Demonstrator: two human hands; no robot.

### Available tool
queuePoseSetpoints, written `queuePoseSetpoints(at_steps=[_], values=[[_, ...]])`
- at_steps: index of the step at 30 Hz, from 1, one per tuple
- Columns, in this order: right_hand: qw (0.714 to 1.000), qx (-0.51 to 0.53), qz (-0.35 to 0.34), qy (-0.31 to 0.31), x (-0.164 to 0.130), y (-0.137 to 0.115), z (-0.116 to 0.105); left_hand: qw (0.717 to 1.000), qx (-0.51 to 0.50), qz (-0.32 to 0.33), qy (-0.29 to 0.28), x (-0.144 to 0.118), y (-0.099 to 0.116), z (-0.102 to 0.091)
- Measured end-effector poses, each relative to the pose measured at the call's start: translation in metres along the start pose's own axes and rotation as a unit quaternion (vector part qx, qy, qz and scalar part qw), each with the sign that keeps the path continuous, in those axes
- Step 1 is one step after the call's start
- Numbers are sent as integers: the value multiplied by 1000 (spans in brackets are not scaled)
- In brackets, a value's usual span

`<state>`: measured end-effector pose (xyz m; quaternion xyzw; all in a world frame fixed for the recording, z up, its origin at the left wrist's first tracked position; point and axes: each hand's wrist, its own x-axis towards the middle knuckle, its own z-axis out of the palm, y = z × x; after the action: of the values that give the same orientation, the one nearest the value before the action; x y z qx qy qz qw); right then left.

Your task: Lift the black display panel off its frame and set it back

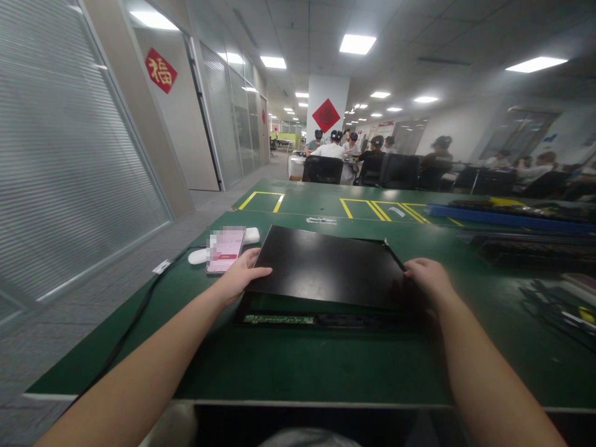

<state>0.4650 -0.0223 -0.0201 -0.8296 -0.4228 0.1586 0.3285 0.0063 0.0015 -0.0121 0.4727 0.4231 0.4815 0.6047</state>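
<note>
A phone (225, 248) is lying just beside the left hand (239, 277); both it and the right hand (428, 277) are gripping the black panel (326, 267), lying crosswise, near edge lifted.

I see bare worktop (298, 366) before the panel (326, 267); a phone (225, 249) crowds the left, tools (559, 304) the right.

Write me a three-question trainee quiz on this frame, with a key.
1. True or false: the left hand and the right hand both grip the black panel.
2. What lies just left of the panel? A) pink phone B) mug C) scissors
3. What colour is the table mat?

Key: 1 true; 2 A, the pink phone; 3 green.
</note>
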Motion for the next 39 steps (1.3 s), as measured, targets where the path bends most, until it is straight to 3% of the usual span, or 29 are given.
queuePoseSetpoints(at_steps=[13,30,39], values=[[994,-102,-44,19,-8,-9,-2,999,31,-6,-23,-4,4,4],[988,-140,-58,20,-11,-10,-1,997,68,-7,-47,3,-7,-3],[988,-139,-62,23,-9,-7,0,998,49,-19,-35,-4,0,6]])
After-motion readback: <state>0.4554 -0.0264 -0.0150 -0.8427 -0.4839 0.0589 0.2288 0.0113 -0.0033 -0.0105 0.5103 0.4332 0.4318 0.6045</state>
